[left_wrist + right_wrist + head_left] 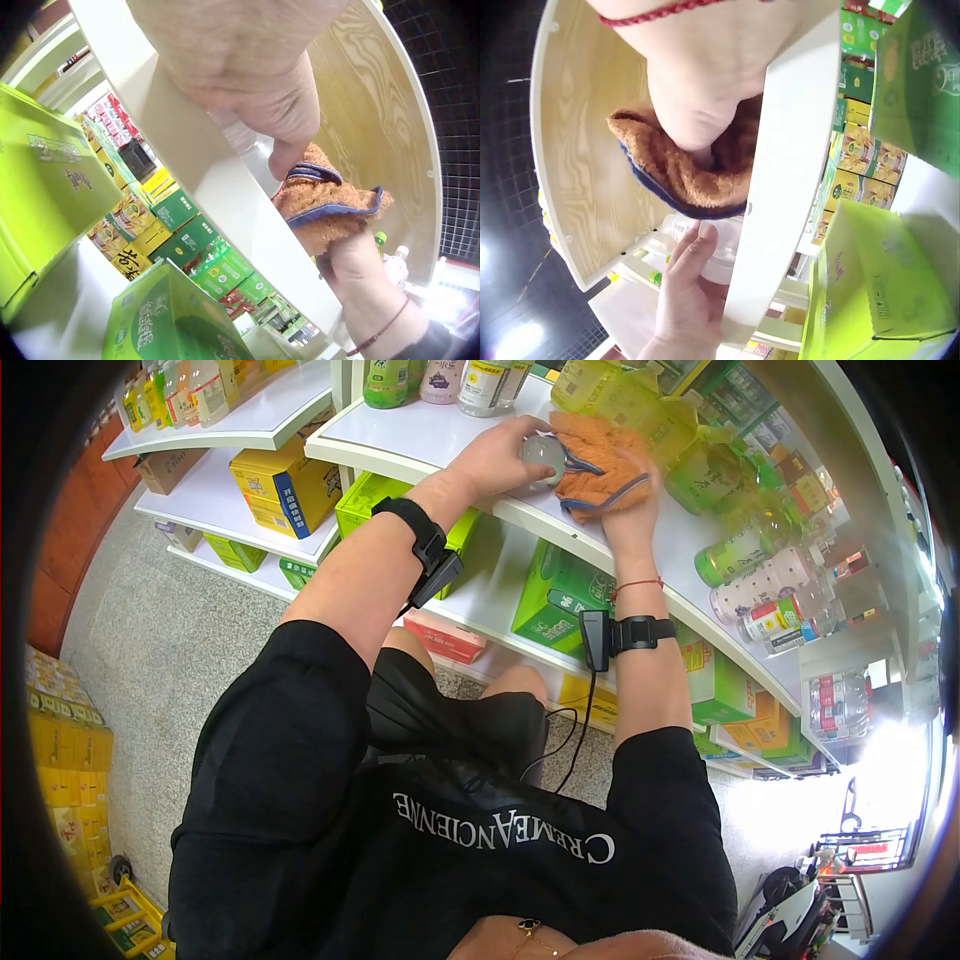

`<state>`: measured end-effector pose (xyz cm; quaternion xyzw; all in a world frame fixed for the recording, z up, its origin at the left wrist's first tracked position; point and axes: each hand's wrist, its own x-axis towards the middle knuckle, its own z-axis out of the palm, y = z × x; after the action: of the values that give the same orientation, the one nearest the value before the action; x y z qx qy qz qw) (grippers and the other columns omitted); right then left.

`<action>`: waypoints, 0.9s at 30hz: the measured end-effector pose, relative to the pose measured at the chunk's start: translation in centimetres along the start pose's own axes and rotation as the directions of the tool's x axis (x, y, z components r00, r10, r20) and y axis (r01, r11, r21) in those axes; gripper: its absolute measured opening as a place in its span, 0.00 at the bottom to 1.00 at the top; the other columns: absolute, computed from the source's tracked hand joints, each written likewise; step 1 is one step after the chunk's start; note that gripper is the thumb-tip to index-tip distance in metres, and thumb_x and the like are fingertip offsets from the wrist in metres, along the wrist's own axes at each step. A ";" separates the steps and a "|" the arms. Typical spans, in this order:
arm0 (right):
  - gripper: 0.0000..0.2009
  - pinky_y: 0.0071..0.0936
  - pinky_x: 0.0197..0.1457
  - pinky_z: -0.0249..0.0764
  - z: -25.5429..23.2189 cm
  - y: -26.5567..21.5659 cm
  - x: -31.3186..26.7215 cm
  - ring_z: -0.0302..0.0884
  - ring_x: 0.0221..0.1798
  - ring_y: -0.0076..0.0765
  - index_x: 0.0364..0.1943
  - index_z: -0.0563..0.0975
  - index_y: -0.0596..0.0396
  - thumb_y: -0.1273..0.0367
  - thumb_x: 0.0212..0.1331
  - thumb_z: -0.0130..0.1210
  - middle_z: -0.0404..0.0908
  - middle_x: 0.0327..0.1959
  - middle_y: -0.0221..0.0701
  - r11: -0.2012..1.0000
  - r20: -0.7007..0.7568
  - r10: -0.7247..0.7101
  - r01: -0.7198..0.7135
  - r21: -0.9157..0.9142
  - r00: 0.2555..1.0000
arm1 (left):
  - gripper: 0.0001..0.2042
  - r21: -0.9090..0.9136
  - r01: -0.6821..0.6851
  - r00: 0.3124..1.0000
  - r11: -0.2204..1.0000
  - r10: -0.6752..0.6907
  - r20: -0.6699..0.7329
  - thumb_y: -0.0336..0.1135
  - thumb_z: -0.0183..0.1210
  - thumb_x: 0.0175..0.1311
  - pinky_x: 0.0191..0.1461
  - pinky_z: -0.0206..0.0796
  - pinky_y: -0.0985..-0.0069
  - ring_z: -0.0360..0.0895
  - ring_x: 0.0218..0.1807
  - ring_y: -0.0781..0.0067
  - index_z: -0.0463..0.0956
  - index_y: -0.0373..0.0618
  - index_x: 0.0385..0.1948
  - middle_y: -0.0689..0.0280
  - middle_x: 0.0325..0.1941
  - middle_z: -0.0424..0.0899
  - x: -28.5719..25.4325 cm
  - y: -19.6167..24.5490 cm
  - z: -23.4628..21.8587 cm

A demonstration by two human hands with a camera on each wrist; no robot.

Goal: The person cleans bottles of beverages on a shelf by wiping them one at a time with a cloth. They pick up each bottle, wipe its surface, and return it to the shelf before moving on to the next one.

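Note:
An orange cloth with a dark blue edge (600,465) covers most of the fingers of my right hand (632,520), which grips it over the white shelf (400,440). My left hand (500,460) curls its fingers around a clear round-ended container (541,458) beside the cloth. In the left wrist view, the left thumb lies close to the cloth (322,195), and the container is partly hidden. The right wrist view shows the cloth (682,169) bunched under the right hand (705,82), with the left hand (686,300) on the container (724,251) just past it.
Upright bottles (485,385) stand at the shelf's back left. More bottles (740,545) line the shelf to the right. Green boxes (562,595) and a yellow box (285,490) sit on lower shelves. The white shelf edge (570,540) runs below both hands.

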<state>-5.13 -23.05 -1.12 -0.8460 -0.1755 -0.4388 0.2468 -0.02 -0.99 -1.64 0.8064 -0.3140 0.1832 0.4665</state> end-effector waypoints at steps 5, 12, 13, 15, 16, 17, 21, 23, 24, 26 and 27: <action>0.23 0.37 0.70 0.61 -0.1 -0.6 0.0 0.61 0.69 0.49 0.52 0.76 0.45 0.67 0.48 0.67 0.75 0.57 0.34 0.998 0.018 0.014 -0.015 0.054 1.000 | 0.31 0.007 -0.003 1.000 1.000 0.003 -0.002 0.44 0.68 0.51 0.65 0.65 0.66 0.74 0.60 0.52 0.72 0.45 0.58 0.52 0.57 0.78 -0.1 0.2 -0.1; 0.24 0.35 0.69 0.62 1.3 3.8 -0.4 0.66 0.64 0.50 0.52 0.75 0.50 0.69 0.48 0.67 0.69 0.57 0.41 0.970 -0.166 0.182 -0.149 0.194 0.969 | 0.30 0.010 -0.008 1.000 1.000 0.008 -0.001 0.45 0.67 0.50 0.64 0.66 0.65 0.74 0.59 0.53 0.73 0.46 0.58 0.52 0.56 0.78 0.1 -0.5 0.3; 0.24 0.35 0.69 0.62 1.3 4.2 -0.4 0.66 0.64 0.50 0.52 0.75 0.50 0.69 0.48 0.67 0.69 0.57 0.41 0.970 -0.166 0.182 -0.149 0.194 0.969 | 0.30 0.011 -0.008 1.000 1.000 0.008 -0.001 0.45 0.67 0.50 0.64 0.66 0.65 0.74 0.59 0.53 0.73 0.46 0.58 0.52 0.56 0.78 0.1 -0.5 0.3; 0.24 0.35 0.70 0.61 1.3 5.1 -0.5 0.68 0.62 0.48 0.52 0.74 0.55 0.72 0.47 0.68 0.67 0.57 0.40 0.918 -0.212 0.358 -0.301 0.259 0.909 | 0.30 0.008 0.006 1.000 1.000 -0.006 -0.002 0.45 0.67 0.49 0.63 0.66 0.65 0.75 0.58 0.53 0.73 0.47 0.57 0.52 0.55 0.78 0.1 -0.5 0.3; 0.26 0.35 0.71 0.61 1.2 5.5 -0.4 0.68 0.63 0.47 0.53 0.74 0.57 0.73 0.46 0.69 0.66 0.57 0.40 0.902 -0.190 0.392 -0.335 0.273 0.900 | 0.30 0.007 0.006 1.000 1.000 -0.006 -0.002 0.45 0.67 0.49 0.63 0.66 0.65 0.75 0.58 0.53 0.73 0.47 0.57 0.52 0.55 0.78 0.1 -0.4 0.3; 0.26 0.35 0.71 0.61 1.3 5.9 -0.5 0.68 0.63 0.47 0.53 0.74 0.57 0.73 0.46 0.69 0.66 0.57 0.40 0.902 -0.190 0.392 -0.335 0.272 0.900 | 0.30 0.008 0.003 1.000 1.000 -0.003 -0.004 0.45 0.67 0.49 0.63 0.66 0.65 0.75 0.58 0.53 0.73 0.47 0.57 0.52 0.55 0.78 0.1 -0.4 0.3; 0.25 0.36 0.69 0.62 1.4 5.2 -0.4 0.67 0.64 0.50 0.54 0.74 0.52 0.72 0.48 0.67 0.66 0.58 0.42 0.892 -0.179 0.342 -0.259 0.369 0.923 | 0.30 0.025 -0.016 1.000 1.000 0.017 -0.006 0.45 0.67 0.49 0.62 0.67 0.65 0.75 0.57 0.53 0.73 0.47 0.57 0.51 0.54 0.78 0.1 -0.5 0.3; 0.25 0.37 0.69 0.63 1.2 4.2 -0.4 0.66 0.64 0.51 0.54 0.74 0.50 0.71 0.48 0.67 0.67 0.58 0.42 0.950 -0.163 0.234 -0.190 0.247 0.959 | 0.30 0.026 -0.011 1.000 1.000 0.011 -0.004 0.45 0.67 0.50 0.62 0.67 0.65 0.75 0.57 0.53 0.73 0.47 0.58 0.51 0.54 0.78 0.1 -0.5 0.3; 0.24 0.37 0.68 0.63 0.4 2.0 -0.3 0.65 0.65 0.52 0.53 0.75 0.48 0.70 0.48 0.67 0.68 0.58 0.41 0.978 -0.122 0.157 -0.137 0.156 0.980 | 0.30 0.027 -0.007 1.000 1.000 0.007 -0.002 0.45 0.67 0.50 0.63 0.67 0.65 0.75 0.57 0.53 0.73 0.47 0.58 0.51 0.54 0.78 0.1 -0.5 0.3; 0.24 0.37 0.69 0.63 0.3 1.1 -0.4 0.63 0.68 0.51 0.52 0.76 0.45 0.68 0.46 0.68 0.71 0.57 0.39 0.999 -0.064 0.032 -0.031 0.012 0.997 | 0.30 0.021 -0.004 1.000 1.000 0.004 -0.002 0.44 0.67 0.50 0.63 0.67 0.65 0.75 0.57 0.53 0.73 0.47 0.58 0.51 0.54 0.77 0.0 -0.3 0.2; 0.24 0.37 0.69 0.63 0.2 0.7 -0.3 0.63 0.68 0.51 0.52 0.76 0.45 0.68 0.46 0.68 0.71 0.57 0.39 0.999 -0.063 0.032 -0.031 0.012 0.997 | 0.30 0.015 -0.001 1.000 1.000 0.001 -0.002 0.44 0.67 0.51 0.63 0.66 0.65 0.75 0.57 0.52 0.72 0.47 0.58 0.51 0.55 0.77 0.0 -0.4 0.2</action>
<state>-4.78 -23.57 -1.66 -0.8329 -0.1565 -0.4606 0.2638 0.25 -1.07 -1.98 0.8094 -0.3127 0.1866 0.4607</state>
